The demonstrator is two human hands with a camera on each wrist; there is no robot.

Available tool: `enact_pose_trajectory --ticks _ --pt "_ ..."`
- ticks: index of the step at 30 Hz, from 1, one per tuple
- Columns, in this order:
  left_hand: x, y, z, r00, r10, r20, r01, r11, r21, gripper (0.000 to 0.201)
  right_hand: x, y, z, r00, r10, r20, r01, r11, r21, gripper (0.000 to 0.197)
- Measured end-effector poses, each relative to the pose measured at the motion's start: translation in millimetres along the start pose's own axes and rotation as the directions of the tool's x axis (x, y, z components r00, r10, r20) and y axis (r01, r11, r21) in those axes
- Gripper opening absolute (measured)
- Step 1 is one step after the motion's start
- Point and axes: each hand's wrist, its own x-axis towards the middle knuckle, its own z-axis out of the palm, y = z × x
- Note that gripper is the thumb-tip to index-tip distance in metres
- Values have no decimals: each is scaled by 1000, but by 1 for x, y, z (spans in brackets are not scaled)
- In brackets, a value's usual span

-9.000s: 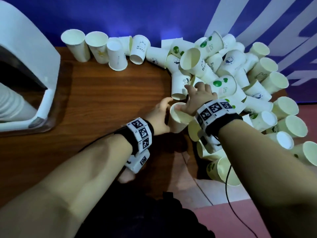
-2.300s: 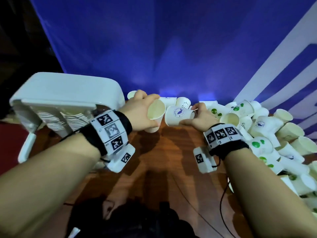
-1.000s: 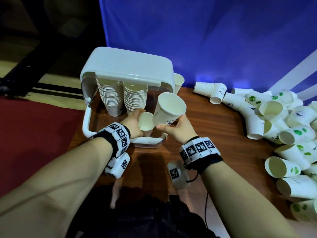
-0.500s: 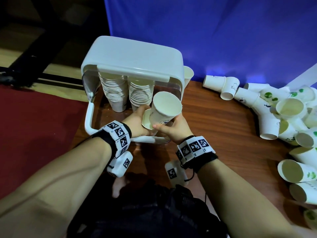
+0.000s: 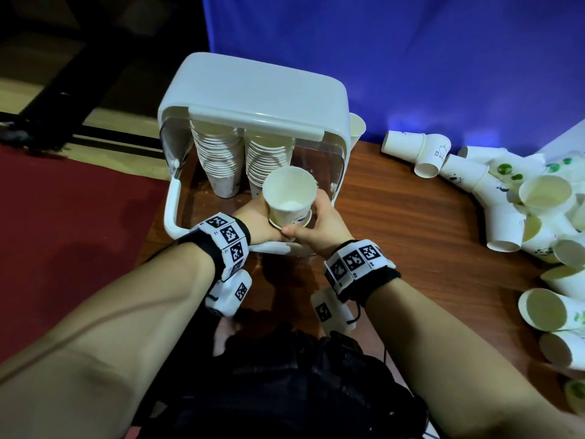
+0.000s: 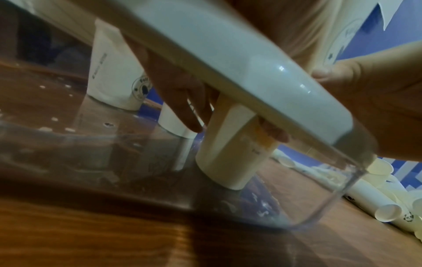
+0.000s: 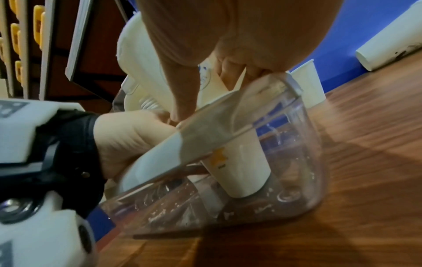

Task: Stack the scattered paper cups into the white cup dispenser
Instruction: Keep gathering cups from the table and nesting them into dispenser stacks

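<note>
Both hands are meeting inside the open front of the white cup dispenser (image 5: 253,93), a rounded white box with a clear tray at its base, standing on the wooden table (image 5: 411,236). The right hand (image 5: 319,226) is curling its fingers (image 7: 182,86) round the lower wall of a paper cup (image 5: 289,198), plain cream-white inside, with a small blue print low on its side. That cup is sitting upright, mouth toward the head camera, pushed into a second cup (image 6: 230,159), whose rim is showing just under it. The left hand (image 5: 256,224) is wrapping its fingers (image 6: 180,101) round this lower cup, which is bearing a small orange mark and is standing with its base on the tray floor, just below the fingertips of both hands. The thumbs are lying close together at the near side of the pair.

Just beyond the fingers, two tall nested columns of cups (image 5: 218,160) are standing side by side under the dispenser's lid, their rims forming tight ribbed bands; the held cups are sitting in front of the right-hand column. Well off to the right of the right hand, loose cups (image 5: 493,198) are lying tumbled on the table, some carrying green dots, some small dark drawings, against a blue backdrop (image 5: 411,58)
</note>
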Motion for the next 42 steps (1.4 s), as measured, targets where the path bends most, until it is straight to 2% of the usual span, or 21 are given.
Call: enact_pose_trajectory --ticks 2,4,6,8,11,13,16,18,20,22,26,30,33,36,39,42 --pt "0 -1 1 1000 -19 5 19 1000 18 74 -1 0 0 1000 -9 14 9 1000 -1 79" --pt "-2 5 1 999 36 -16 -35 999 41 71 -2 1 -2 1000 -19 14 19 1000 6 80" --pt "-2 7 0 993 117 -33 -116 992 43 85 -3 0 -5 1000 -30 10 30 1000 3 83" --pt "-3 7 -3 993 114 -15 -114 993 16 98 -4 0 -9 999 -37 20 37 999 -7 89" --pt "-4 3 -9 995 101 14 -102 994 50 95 -10 -2 -19 998 -30 48 29 1000 1 94" --pt "-7 5 -14 995 93 34 -95 992 77 95 -16 -2 -27 999 -28 39 30 999 -38 84" --pt "-19 4 -24 996 90 29 -91 995 33 99 -26 1 -45 999 -36 14 37 986 -165 51" --pt "-33 7 -32 991 123 -54 -123 992 11 92 -32 4 -59 999 -43 -2 42 974 -221 37" --pt "-48 15 -40 971 170 -166 -156 983 97 79 -39 8 -74 999 -38 -9 34 963 -268 32" --pt "-63 29 -45 946 231 -226 -196 966 166 64 -43 13 -90 1000 -11 -12 6 953 -303 30" --pt "-84 78 -33 909 364 -202 -304 912 277 43 -45 29 -132 998 44 -47 -58 937 -345 28" --pt "-68 138 3 904 403 -144 -373 907 197 35 -34 57 -183 982 97 -164 -139 952 -273 27" --pt "-32 174 27 934 326 -143 -296 935 196 34 -17 74 -221 961 157 -226 -210 948 -237 26" --pt "13 203 40 952 230 -202 -182 955 232 41 4 83 -259 946 155 -284 -228 942 -246 25" --pt "63 225 46 959 98 -266 -18 958 286 51 35 87 -289 937 166 -308 -263 915 -307 29" --pt "117 239 46 950 -30 -311 144 925 351 55 84 100 -308 928 193 -318 -288 914 -286 35"
